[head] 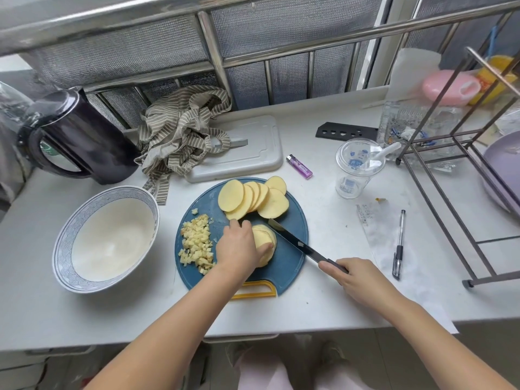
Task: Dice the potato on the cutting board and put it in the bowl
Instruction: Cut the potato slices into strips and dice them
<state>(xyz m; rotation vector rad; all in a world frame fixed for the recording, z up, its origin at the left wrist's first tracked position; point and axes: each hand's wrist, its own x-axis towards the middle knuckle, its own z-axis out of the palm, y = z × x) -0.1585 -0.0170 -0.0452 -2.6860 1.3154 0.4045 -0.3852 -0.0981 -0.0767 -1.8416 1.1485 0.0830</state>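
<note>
We are looking at a small home kitchen, or a cooking corner set up beside a window. A pale countertop [323, 277] fills the middle of the frame, with barred, mesh-covered window panes [281, 32] across the top. At the upper left stands a dark electric kettle [81, 136], and beside it a crumpled striped cloth [180, 136]. A patterned bowl [105, 239] sits at the left, a round blue cutting board [289, 249] with sliced potato [253, 197] at the centre. A metal rack [455, 178] occupies the right, and everyday clutter lies about: a purple lighter [299, 166], a plastic cup [356, 167], a pen [399, 244].
</note>
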